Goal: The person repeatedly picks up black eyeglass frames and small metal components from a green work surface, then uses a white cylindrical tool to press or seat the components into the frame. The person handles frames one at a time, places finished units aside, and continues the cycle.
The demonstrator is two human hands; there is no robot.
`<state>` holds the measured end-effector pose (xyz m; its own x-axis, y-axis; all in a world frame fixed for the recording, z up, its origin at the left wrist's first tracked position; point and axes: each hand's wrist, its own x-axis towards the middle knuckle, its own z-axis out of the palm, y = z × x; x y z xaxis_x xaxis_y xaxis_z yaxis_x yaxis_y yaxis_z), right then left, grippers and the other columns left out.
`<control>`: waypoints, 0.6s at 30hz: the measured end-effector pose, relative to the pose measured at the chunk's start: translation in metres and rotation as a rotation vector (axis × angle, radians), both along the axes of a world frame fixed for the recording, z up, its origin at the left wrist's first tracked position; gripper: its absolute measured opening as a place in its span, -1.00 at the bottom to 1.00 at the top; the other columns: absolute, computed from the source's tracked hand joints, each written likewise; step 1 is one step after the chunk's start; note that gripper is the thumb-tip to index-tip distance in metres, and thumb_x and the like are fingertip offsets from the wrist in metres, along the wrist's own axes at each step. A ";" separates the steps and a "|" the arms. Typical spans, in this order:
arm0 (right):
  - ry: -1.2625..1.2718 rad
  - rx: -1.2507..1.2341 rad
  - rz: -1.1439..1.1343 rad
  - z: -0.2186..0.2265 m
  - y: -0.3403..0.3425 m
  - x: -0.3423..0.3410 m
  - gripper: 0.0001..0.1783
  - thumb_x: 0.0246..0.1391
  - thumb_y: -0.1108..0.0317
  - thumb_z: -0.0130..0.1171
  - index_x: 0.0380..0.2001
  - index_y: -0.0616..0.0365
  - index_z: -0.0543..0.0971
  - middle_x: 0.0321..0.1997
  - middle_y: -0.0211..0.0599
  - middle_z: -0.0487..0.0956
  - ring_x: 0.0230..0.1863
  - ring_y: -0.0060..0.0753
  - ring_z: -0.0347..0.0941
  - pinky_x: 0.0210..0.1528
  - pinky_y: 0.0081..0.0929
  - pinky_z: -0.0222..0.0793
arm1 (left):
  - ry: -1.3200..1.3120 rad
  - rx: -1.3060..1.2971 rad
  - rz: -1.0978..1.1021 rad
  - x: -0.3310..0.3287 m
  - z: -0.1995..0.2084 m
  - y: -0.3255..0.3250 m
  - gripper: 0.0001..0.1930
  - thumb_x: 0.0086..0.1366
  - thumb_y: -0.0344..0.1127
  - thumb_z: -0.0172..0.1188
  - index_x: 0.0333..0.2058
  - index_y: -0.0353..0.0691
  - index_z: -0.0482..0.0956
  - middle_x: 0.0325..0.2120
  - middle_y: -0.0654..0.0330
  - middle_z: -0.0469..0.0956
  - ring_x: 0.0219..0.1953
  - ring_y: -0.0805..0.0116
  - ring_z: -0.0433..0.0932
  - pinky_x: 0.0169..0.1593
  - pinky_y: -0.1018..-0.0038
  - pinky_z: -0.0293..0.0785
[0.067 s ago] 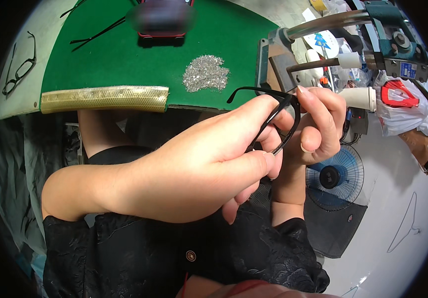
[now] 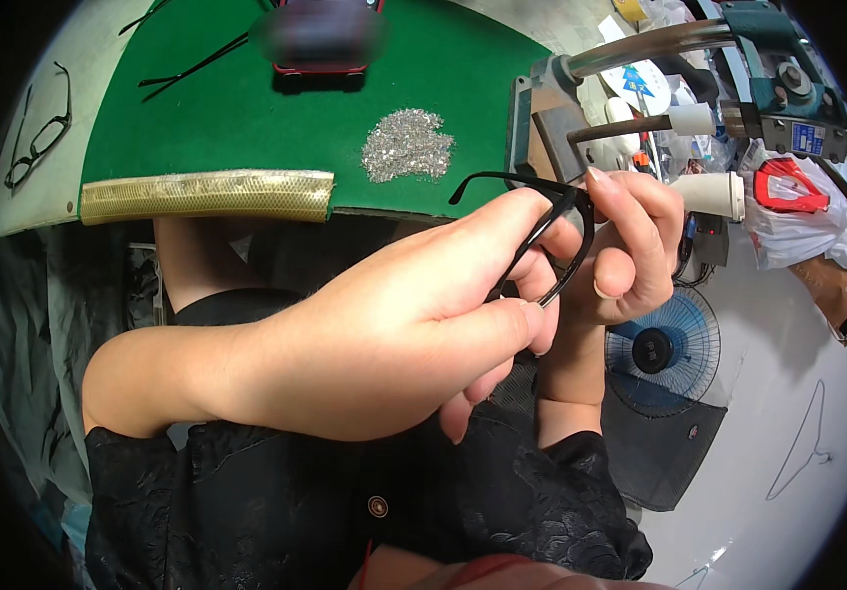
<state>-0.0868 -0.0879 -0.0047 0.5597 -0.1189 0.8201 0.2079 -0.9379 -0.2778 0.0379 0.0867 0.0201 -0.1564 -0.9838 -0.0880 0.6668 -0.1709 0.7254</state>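
Observation:
A black-framed pair of glasses point(image 2: 585, 241) is held between both hands just off the front edge of the green table top. My left hand point(image 2: 413, 305) grips the lower part of the frame between thumb and fingers. At the upper corner, near the hinge, the fingertips of my right hand point(image 2: 644, 236) pinch the frame; whether they also hold a small part cannot be seen. One temple arm points left toward the table, its curved tip free. Behind it on the table lies a pile of tiny silvery metal pieces point(image 2: 408, 147).
A gold patterned strip point(image 2: 207, 198) lines the front edge of the green table top point(image 2: 217, 128). More black glasses point(image 2: 40, 143) lie at the left. A metal-armed machine point(image 2: 659, 128) stands at the right, with plastic bags point(image 2: 787, 231) beside it and a fan point(image 2: 664, 349) below.

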 end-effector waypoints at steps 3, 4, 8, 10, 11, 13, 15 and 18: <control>0.053 0.048 -0.059 0.003 0.007 -0.002 -0.24 0.00 -0.33 -0.03 -0.27 0.23 0.68 -0.42 -0.30 0.50 -0.44 -0.43 0.40 -0.44 -0.54 0.29 | 0.009 0.002 0.001 0.000 0.000 0.000 -0.54 0.37 -0.40 -0.11 0.19 -0.40 0.05 -0.28 0.09 0.39 -0.57 0.53 0.38 -0.55 0.63 0.41; 0.061 0.065 -0.067 0.003 0.008 -0.002 -0.24 0.01 -0.33 -0.03 -0.27 0.23 0.68 -0.42 -0.30 0.50 -0.44 -0.44 0.41 -0.44 -0.55 0.29 | 0.012 0.004 0.001 0.000 0.000 0.000 -0.54 0.37 -0.41 -0.11 0.19 -0.40 0.05 -0.28 0.09 0.39 -0.57 0.53 0.38 -0.55 0.63 0.41; 0.089 0.201 -0.036 0.002 0.010 -0.002 -0.22 0.02 -0.34 -0.03 -0.27 0.25 0.67 -0.40 -0.29 0.52 -0.44 -0.48 0.41 -0.44 -0.59 0.28 | 0.020 0.008 0.008 0.000 0.000 0.001 -0.53 0.37 -0.40 -0.10 0.19 -0.40 0.05 -0.28 0.08 0.39 -0.58 0.52 0.38 -0.55 0.63 0.40; 0.092 0.239 0.005 0.001 0.009 0.000 -0.25 0.07 -0.30 -0.03 -0.25 0.28 0.66 -0.39 -0.29 0.51 -0.44 -0.51 0.41 -0.45 -0.61 0.26 | 0.026 0.014 0.019 0.001 0.001 0.002 -0.53 0.37 -0.40 -0.09 0.19 -0.40 0.05 -0.28 0.08 0.39 -0.58 0.52 0.38 -0.55 0.63 0.40; 0.093 0.256 0.020 0.001 0.009 0.001 -0.26 0.10 -0.28 -0.03 -0.24 0.29 0.65 -0.39 -0.30 0.51 -0.43 -0.53 0.41 -0.45 -0.62 0.26 | 0.025 0.017 0.016 0.001 0.001 0.002 -0.52 0.37 -0.40 -0.09 0.20 -0.40 0.05 -0.28 0.07 0.39 -0.58 0.52 0.39 -0.55 0.63 0.40; 0.063 0.361 0.121 -0.005 0.002 0.003 -0.37 0.21 -0.14 -0.03 -0.23 0.30 0.64 -0.39 -0.30 0.50 -0.43 -0.54 0.41 -0.46 -0.63 0.25 | 0.024 0.024 0.010 0.002 0.000 0.002 -0.52 0.37 -0.40 -0.09 0.20 -0.40 0.04 -0.27 0.07 0.39 -0.58 0.52 0.39 -0.55 0.63 0.40; 0.060 0.537 0.171 -0.005 0.004 0.010 -0.68 0.26 0.29 -0.02 -0.24 0.33 0.61 -0.39 -0.30 0.49 -0.43 -0.56 0.41 -0.46 -0.66 0.22 | 0.027 0.020 0.014 0.002 0.001 0.007 -0.52 0.37 -0.40 -0.08 0.20 -0.40 0.04 -0.27 0.06 0.39 -0.58 0.52 0.39 -0.54 0.63 0.41; 0.301 0.649 0.013 -0.013 -0.008 0.030 -0.86 0.09 0.58 0.06 -0.33 0.31 0.61 -0.44 -0.38 0.49 -0.45 -0.61 0.40 -0.41 -0.67 0.27 | 0.013 0.022 0.004 0.003 0.004 0.012 -0.51 0.38 -0.39 -0.07 0.20 -0.39 0.03 -0.26 0.06 0.39 -0.58 0.53 0.39 -0.53 0.63 0.41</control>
